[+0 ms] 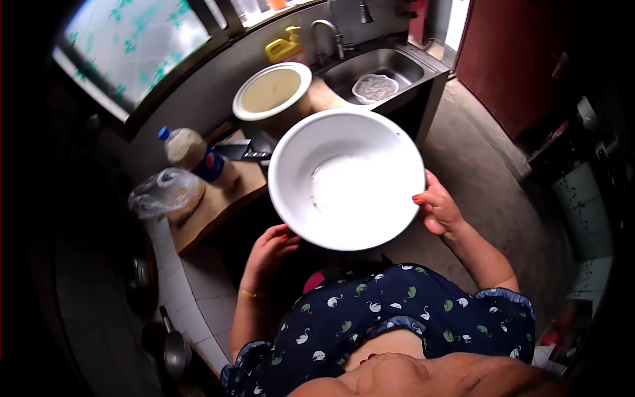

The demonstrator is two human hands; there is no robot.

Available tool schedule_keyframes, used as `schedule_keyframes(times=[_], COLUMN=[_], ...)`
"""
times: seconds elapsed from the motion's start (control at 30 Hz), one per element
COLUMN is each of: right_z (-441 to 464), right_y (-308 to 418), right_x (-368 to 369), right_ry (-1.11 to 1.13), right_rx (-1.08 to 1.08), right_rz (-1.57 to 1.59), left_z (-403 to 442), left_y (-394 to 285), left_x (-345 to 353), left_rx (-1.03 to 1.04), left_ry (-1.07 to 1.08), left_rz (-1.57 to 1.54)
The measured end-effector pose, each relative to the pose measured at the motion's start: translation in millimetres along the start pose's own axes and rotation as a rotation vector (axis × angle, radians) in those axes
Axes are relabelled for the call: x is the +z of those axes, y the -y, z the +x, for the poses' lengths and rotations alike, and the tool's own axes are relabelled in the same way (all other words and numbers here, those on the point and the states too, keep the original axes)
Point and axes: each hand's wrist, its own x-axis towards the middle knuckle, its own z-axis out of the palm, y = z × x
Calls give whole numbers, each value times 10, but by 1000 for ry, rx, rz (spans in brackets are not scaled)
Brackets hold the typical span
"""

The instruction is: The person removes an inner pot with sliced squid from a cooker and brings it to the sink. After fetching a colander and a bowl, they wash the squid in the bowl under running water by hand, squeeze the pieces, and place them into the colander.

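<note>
A large white basin (350,178) is held up in front of my body, its open side facing me, with a few small dark specks inside. My right hand (438,206) grips its right rim, thumb over the edge. At the lower left rim is my left hand (270,250), its fingers reaching behind and under the basin, fingertips partly hidden. Beyond the basin, a white-rimmed tub (271,90) filled with cloudy liquid stands on the counter.
A steel sink (413,69) holds a white strainer (375,88). On the left counter (218,210) are a bottle (208,165), a plastic bag (165,193) and a dark-bladed knife (248,152). A yellow pump bottle (284,47) stands near the faucet. A ladle (175,351) lies lower left.
</note>
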Motion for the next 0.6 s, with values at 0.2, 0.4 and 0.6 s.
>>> schedule_keyframes(times=[0.2, 0.4, 0.6], right_z=[81, 403, 774], right_y=[159, 519, 666], right_x=[-513, -845, -672], right_ry=[-292, -555, -828], right_rx=[-194, -423, -502], right_rz=[106, -4, -70], left_z=[1436, 3331, 5009], left_y=[-329, -640, -389], left_x=[603, 1205, 1294], left_rx=[-37, -167, -365], left_ry=[260, 286, 118], left_rz=[-66, -188, -142])
